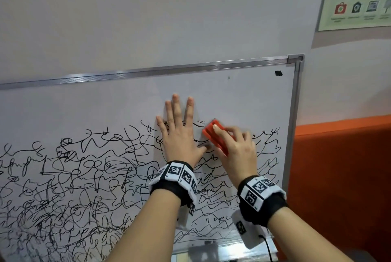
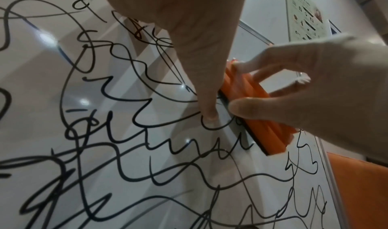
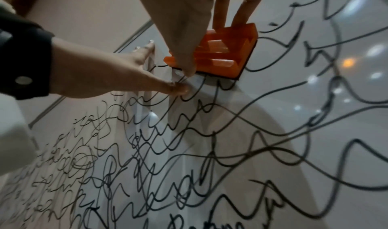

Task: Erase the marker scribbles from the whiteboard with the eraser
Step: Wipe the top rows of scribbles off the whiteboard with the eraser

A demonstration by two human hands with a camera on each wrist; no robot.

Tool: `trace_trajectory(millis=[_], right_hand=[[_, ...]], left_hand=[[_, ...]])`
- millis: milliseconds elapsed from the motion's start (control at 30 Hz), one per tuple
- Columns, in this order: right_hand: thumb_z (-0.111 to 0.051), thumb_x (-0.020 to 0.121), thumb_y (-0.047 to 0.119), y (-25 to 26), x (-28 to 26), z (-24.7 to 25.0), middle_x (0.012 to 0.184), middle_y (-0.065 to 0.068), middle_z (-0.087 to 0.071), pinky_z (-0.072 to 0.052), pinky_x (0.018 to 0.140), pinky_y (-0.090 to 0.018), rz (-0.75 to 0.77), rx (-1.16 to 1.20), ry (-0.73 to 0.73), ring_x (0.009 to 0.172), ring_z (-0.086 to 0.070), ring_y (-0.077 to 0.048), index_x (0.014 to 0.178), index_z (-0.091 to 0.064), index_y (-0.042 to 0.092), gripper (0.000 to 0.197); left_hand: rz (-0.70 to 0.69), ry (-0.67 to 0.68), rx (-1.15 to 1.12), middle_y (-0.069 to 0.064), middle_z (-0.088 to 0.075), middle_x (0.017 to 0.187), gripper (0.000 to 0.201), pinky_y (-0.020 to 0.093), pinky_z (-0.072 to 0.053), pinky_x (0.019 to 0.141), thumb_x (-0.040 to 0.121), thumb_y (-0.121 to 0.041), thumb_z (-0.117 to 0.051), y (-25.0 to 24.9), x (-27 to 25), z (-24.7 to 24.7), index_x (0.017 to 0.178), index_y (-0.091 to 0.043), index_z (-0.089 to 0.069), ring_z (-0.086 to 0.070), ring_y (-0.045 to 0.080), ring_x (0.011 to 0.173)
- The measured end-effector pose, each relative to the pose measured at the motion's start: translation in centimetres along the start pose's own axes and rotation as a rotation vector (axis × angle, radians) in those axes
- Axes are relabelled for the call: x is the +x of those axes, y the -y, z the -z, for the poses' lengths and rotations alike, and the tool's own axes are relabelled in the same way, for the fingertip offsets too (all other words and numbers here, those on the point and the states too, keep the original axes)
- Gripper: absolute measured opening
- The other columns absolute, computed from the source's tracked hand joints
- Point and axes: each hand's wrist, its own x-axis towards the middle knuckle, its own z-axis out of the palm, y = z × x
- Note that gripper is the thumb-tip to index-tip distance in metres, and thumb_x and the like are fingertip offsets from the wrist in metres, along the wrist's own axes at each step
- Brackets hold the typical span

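Flat against the glossy whiteboard [image 1: 243, 92], left hand [image 1: 179, 132] with fingers spread; right hand [image 1: 237, 147] gripping ridged orange plastic eraser [image 1: 213, 135], pressed on looping black scribbles [image 1: 84, 177], illegible.

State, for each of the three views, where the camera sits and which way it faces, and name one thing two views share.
Head: above, facing down and forward at the whiteboard; both forearms, left hand flat on it.
Left wrist: looks along the left hand's thumb toward the eraser.
Right wrist: looks along the right hand gripping the eraser.
Shared: the eraser and scribbles appear in both wrist views.
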Motion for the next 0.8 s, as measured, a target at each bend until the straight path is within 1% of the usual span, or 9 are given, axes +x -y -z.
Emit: trace_trajectory(millis=[100, 233, 300, 433, 500, 567, 633, 733, 800], right_hand=[[-0.085, 0.074, 0.028, 0.4, -0.2, -0.2, 0.116, 0.004, -0.061, -0.048, 0.072, -0.042, -0.001, 0.008, 0.008, 0.088, -0.050, -0.025, 0.127, -0.061, 0.031, 0.058], [-0.086, 0.073, 0.023, -1.1, -1.8, 0.6, 0.118, 0.004, -0.060, -0.051, 0.073, -0.046, -0.013, -0.005, 0.043, 0.093, -0.052, -0.025, 0.131, -0.055, 0.033, 0.066], [-0.085, 0.072, 0.021, -1.4, -0.7, 1.1, 0.117, 0.003, -0.061, -0.050, 0.072, -0.044, -0.001, -0.023, 0.022, 0.092, -0.052, -0.026, 0.130, -0.057, 0.032, 0.066], [-0.083, 0.075, 0.020, -0.7, 2.2, 1.1, 0.117, 0.002, -0.060, -0.050, 0.073, -0.043, -0.029, -0.007, -0.044, 0.093, -0.050, -0.026, 0.130, -0.060, 0.029, 0.060], [-0.085, 0.072, 0.019, -0.2, 1.4, 0.6, 0.117, 0.002, -0.060, -0.050, 0.072, -0.043, -0.003, -0.004, -0.008, 0.092, -0.050, -0.026, 0.129, -0.060, 0.028, 0.062], [-0.089, 0.067, 0.018, -0.4, -0.6, 0.3, 0.117, 0.002, -0.061, -0.051, 0.070, -0.044, 0.058, -0.027, 0.057, 0.089, -0.051, -0.027, 0.128, -0.059, 0.029, 0.069], [-0.090, 0.065, 0.016, -1.0, -1.2, 0.7, 0.117, 0.001, -0.063, -0.050, 0.069, -0.045, 0.082, -0.046, 0.065, 0.088, -0.053, -0.029, 0.128, -0.059, 0.030, 0.072], [-0.086, 0.069, 0.014, -1.2, 0.7, 1.3, 0.116, -0.002, -0.063, -0.048, 0.071, -0.045, -0.007, -0.068, -0.003, 0.089, -0.052, -0.032, 0.127, -0.063, 0.027, 0.064], [-0.086, 0.069, 0.014, 0.1, 1.5, 1.2, 0.115, -0.003, -0.063, -0.048, 0.072, -0.047, -0.051, -0.061, 0.010, 0.089, -0.052, -0.033, 0.125, -0.064, 0.026, 0.061]], left_hand=[[-0.015, -0.009, -0.018, 0.010, 0.029, 0.162, 0.150, 0.056, 0.005, 0.120, 0.055, -0.074, -0.079, 0.1, 0.1, -0.1, 0.156, -0.026, 0.021, 0.024, 0.029, 0.151], [-0.012, -0.032, -0.007, 0.012, 0.025, 0.164, 0.147, 0.058, 0.001, 0.122, 0.057, -0.082, -0.072, 0.2, 0.0, -0.3, 0.157, -0.025, 0.019, 0.021, 0.031, 0.152], [-0.014, -0.025, 0.005, 0.012, 0.027, 0.163, 0.147, 0.058, -0.001, 0.122, 0.057, -0.082, -0.071, 0.2, 0.0, -0.4, 0.156, -0.025, 0.021, 0.022, 0.031, 0.151], [-0.013, -0.007, 0.007, 0.011, 0.032, 0.161, 0.149, 0.058, 0.001, 0.122, 0.056, -0.081, -0.072, 0.3, -0.1, -0.2, 0.155, -0.025, 0.025, 0.026, 0.030, 0.150], [-0.019, -0.017, 0.009, 0.011, 0.029, 0.162, 0.147, 0.058, -0.001, 0.122, 0.057, -0.081, -0.071, 0.4, -0.1, -0.2, 0.156, -0.025, 0.022, 0.024, 0.030, 0.151], [-0.028, -0.036, -0.006, 0.011, 0.024, 0.164, 0.143, 0.058, -0.002, 0.122, 0.059, -0.083, -0.069, 0.5, -0.3, -0.3, 0.158, -0.025, 0.017, 0.020, 0.030, 0.152], [-0.034, -0.033, -0.001, 0.010, 0.024, 0.164, 0.142, 0.058, -0.003, 0.122, 0.059, -0.085, -0.067, 0.6, -0.3, -0.3, 0.158, -0.025, 0.015, 0.019, 0.029, 0.152], [-0.040, -0.023, 0.020, 0.010, 0.027, 0.163, 0.145, 0.057, 0.003, 0.122, 0.057, -0.086, -0.067, 0.7, -0.1, -0.3, 0.157, -0.025, 0.018, 0.022, 0.030, 0.151], [-0.038, -0.014, 0.016, 0.010, 0.027, 0.163, 0.146, 0.057, 0.004, 0.122, 0.056, -0.085, -0.068, 0.7, -0.1, -0.3, 0.157, -0.025, 0.018, 0.022, 0.029, 0.151]])
